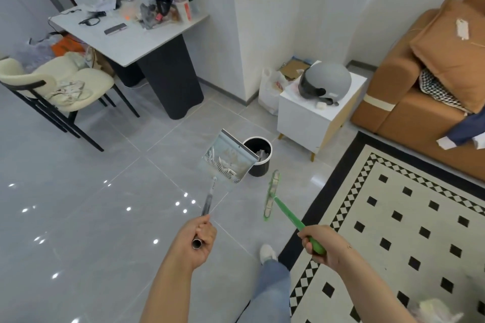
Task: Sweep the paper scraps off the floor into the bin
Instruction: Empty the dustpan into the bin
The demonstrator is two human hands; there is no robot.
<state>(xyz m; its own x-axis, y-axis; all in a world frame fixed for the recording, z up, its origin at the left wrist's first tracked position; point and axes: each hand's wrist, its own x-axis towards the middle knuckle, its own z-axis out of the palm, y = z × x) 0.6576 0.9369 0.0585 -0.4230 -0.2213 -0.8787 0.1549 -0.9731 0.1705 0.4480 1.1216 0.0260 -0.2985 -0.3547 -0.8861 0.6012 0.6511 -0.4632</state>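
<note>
Underfoot, glossy grey tile floor [91, 204] meets a checkered rug [393, 217].

Left hand [200, 236]: forearm bare, reaching forward, fingers curled round the end of a metal dustpan handle [207, 203], short of the bin [258, 156]. Right hand [321, 242]: forearm bare, extended forward, fingers wrapped round a green broom handle [291, 216], near side of the bin, to its right. One trousered leg and pale shoe [267, 253] between the forearms
</note>
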